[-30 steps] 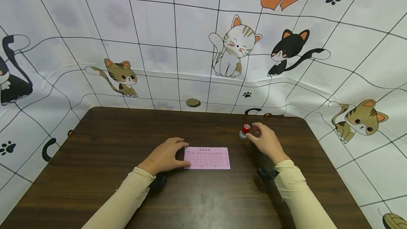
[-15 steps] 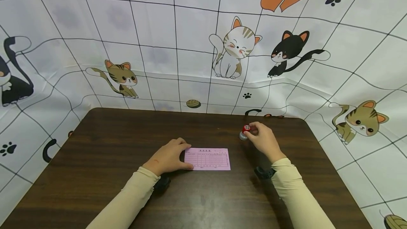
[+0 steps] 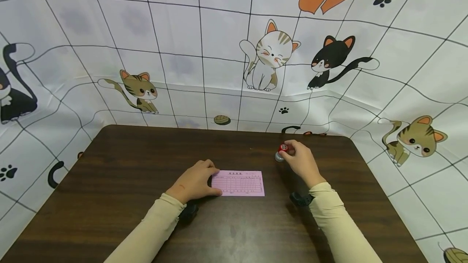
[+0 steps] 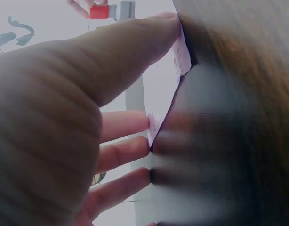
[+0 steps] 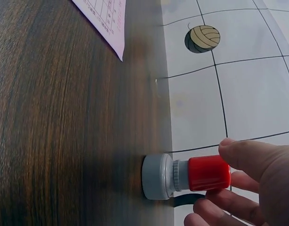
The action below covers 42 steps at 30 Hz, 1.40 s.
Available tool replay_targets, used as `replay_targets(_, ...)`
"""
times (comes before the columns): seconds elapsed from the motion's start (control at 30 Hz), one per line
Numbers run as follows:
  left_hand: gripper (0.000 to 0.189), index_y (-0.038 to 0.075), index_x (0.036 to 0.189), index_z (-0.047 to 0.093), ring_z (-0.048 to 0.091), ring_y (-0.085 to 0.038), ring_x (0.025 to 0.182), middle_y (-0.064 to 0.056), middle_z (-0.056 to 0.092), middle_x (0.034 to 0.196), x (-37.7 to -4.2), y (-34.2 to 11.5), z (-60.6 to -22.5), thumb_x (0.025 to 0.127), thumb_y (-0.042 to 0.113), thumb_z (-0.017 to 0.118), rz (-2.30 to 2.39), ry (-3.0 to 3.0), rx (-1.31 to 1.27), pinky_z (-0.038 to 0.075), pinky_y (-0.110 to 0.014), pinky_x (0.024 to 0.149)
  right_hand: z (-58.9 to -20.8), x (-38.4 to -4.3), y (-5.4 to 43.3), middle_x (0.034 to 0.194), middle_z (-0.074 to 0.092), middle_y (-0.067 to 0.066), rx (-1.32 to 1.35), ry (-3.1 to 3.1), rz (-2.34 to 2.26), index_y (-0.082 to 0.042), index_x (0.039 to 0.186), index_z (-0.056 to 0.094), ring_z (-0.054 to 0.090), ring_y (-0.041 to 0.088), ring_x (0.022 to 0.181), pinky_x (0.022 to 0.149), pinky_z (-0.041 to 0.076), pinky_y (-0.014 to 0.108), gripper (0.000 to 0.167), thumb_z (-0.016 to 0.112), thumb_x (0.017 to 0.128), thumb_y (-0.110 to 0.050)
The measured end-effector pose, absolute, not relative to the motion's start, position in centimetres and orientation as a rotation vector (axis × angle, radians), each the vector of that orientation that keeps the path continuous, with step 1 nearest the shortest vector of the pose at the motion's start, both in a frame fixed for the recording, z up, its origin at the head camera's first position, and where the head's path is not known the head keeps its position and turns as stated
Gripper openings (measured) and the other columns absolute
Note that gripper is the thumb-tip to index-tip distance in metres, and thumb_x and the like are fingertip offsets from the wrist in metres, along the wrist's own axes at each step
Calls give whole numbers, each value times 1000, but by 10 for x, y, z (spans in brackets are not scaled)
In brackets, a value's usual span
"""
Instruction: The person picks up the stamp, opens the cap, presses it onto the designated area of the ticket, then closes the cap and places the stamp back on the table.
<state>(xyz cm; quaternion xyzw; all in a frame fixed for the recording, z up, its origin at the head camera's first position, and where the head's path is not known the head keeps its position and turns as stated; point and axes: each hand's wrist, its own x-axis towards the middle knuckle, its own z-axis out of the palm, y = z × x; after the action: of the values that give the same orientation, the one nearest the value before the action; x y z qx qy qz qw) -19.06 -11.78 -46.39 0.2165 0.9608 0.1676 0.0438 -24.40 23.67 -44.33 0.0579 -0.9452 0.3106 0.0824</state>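
Note:
A pink printed form lies flat on the brown table. My left hand rests at its left end, thumb on the near corner and fingertips by the far one. In the left wrist view the thumb lies on the form, its fingers spread along the edge. My right hand pinches the red top of a small stamp between thumb and fingers. Seen from the right wrist, the stamp has a round grey base standing on the table.
A white cloth with grid lines and cartoon cats hangs behind the table and along its sides. Dark straps circle the wrists below the cream sleeves. The stamp stands toward the back right, beyond the form.
My right hand has moved slightly left and closed its fingers on the stamp's red top. The left hand has shifted a little right onto the form's end. The stamp stays in place.

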Motion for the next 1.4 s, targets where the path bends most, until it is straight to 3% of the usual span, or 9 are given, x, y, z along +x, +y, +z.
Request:
replay_targets(0.4, 72, 9, 134, 70, 55, -23, 109, -5, 61, 124, -191, -114, -465, 80, 54, 86, 488, 2976, 718, 52, -42, 95, -442, -240, 234, 113, 72, 18, 127, -2787, 932, 0, 119, 70, 67, 31, 97, 86, 56, 49, 27, 72, 98, -17)
replay_targets(0.97, 71, 10, 134, 70, 55, -21, 110, -4, 61, 124, -195, -113, -466, 81, 54, 85, 482, 2987, 731, 52, -42, 96, -444, -243, 231, 108, 71, 17, 154, -2740, 910, 0, 111, 70, 66, 31, 92, 81, 56, 48, 20, 71, 96, -13)
replay_targets(1.4, 68, 13, 134, 71, 56, -23, 112, -4, 61, 125, -198, -113, -469, 82, 54, 85, 485, 2987, 719, 52, -44, 97, -452, -245, 229, 115, 69, 20, 107, -2740, 1016, 4, 125, 64, 67, 35, 105, 90, 55, 52, 37, 75, 95, -14)
